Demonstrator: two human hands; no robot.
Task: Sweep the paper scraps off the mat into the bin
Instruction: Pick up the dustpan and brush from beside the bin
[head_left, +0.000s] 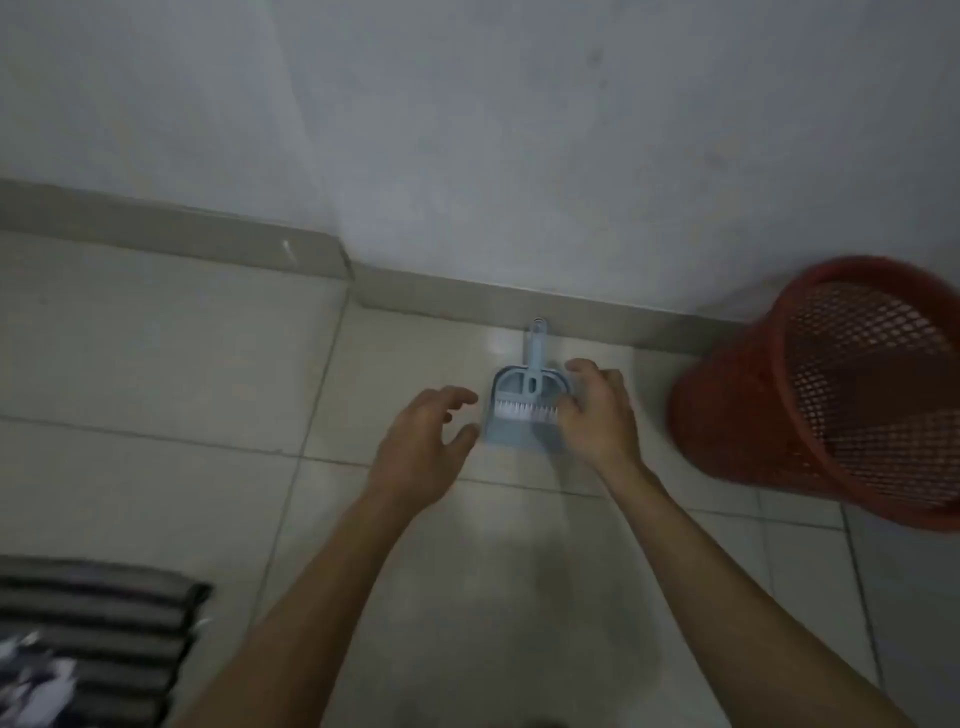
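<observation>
Head view, step: reaching for the blue dustpan with its brush nested inside, lying on the tiled floor by the wall.
Left hand: fingers spread, holding nothing, just beside the pan.
Right hand: loosely curled at the pan's right edge; grip unclear.
Paper scraps: on the striped mat, lower left.
Bin: red mesh, right.
Next: probably lift pan and brush, carry them to the mat.

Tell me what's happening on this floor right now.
A person is reaching both hands toward a small blue dustpan with a brush lying in it, by the wall. The right hand is at its edge; the left hand is open beside it. Paper scraps lie on the striped mat. A red bin stands to the right.
</observation>
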